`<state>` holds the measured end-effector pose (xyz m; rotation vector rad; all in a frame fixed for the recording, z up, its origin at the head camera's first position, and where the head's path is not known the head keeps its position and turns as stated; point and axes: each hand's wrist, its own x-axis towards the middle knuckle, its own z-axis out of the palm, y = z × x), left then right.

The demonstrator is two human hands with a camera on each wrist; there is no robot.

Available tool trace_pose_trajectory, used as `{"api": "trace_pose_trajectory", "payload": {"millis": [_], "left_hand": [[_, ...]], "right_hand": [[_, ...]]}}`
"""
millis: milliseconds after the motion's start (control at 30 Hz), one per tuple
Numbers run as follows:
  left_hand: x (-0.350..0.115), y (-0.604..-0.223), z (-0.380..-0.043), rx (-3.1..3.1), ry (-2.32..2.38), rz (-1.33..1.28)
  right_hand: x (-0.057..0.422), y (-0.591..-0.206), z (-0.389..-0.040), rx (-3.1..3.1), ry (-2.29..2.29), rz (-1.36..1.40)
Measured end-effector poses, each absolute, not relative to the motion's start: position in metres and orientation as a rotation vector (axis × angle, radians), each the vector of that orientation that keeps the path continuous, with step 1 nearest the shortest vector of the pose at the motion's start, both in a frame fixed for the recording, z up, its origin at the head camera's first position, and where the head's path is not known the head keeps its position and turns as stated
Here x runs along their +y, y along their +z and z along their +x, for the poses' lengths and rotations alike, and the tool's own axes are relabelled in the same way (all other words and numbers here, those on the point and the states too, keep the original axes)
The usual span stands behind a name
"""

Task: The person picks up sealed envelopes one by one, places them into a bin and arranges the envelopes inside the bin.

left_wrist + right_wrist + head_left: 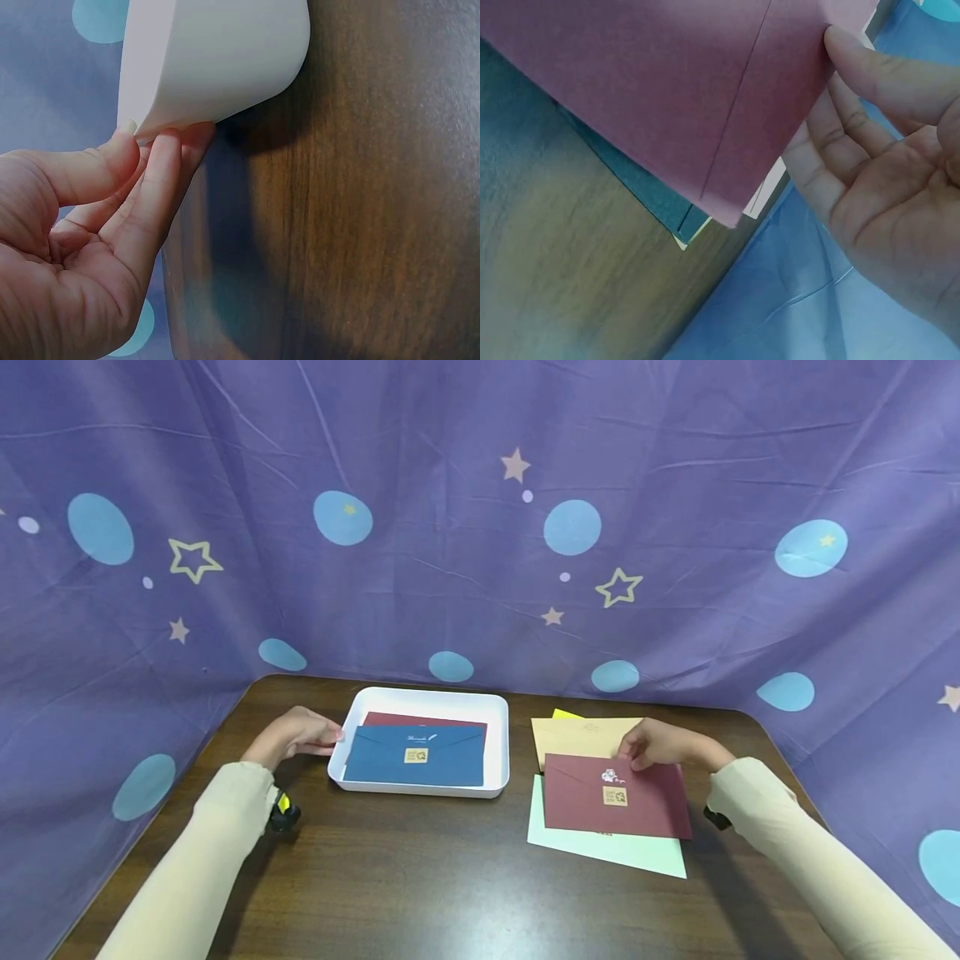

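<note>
A white tray (420, 700) stands on the table, holding a blue envelope (450, 758) on top of a dark red one (375, 719). My left hand (303, 732) pinches the tray's left rim, thumb on the edge and fingers against the outer wall, as the left wrist view shows (112, 202). To the right, my right hand (663, 743) pinches the upper edge of a maroon envelope (577, 802) with a gold sticker. In the right wrist view the thumb lies on the front of this maroon envelope (667, 82), fingers behind it.
Beneath and behind the maroon envelope are a pale green envelope (555, 837), a cream envelope (558, 737) and a yellow one (566, 714) mostly covered. The brown wooden table (420, 877) ends at a purple curtain (450, 527) with stars and blue dots.
</note>
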<state>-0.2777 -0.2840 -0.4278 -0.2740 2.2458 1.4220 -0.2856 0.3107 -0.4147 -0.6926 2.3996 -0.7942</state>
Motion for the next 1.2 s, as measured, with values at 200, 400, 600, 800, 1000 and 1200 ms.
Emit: {"api": "trace_pose_trajectory", "payload": {"millis": [200, 400, 600, 800, 1000, 1200], "left_hand": [[-0.285, -0.429, -0.278, 2.232, 1.432, -0.282], [-0.285, -0.428, -0.278, 2.227, 1.448, -0.268], [-0.284, -0.426, -0.276, 2.244, 1.441, -0.259], [-0.283, -0.426, -0.276, 2.275, 1.399, -0.268], [-0.283, -0.427, -0.276, 2.277, 1.393, -0.263], [-0.282, -0.424, -0.275, 2.262, 1.403, -0.276]], "right_hand": [[0.317, -0.414, -0.287, 2.301, -0.973, -0.588], [0.32, -0.413, -0.289, 2.262, -1.069, -0.52], [0.316, -0.409, -0.288, 2.22, -1.152, -0.46], [0.312, -0.408, -0.292, 2.194, -1.223, -0.403], [0.302, -0.402, -0.292, 2.172, -1.321, -0.345], [0.288, -0.396, -0.291, 2.184, -1.367, -0.295]]}}
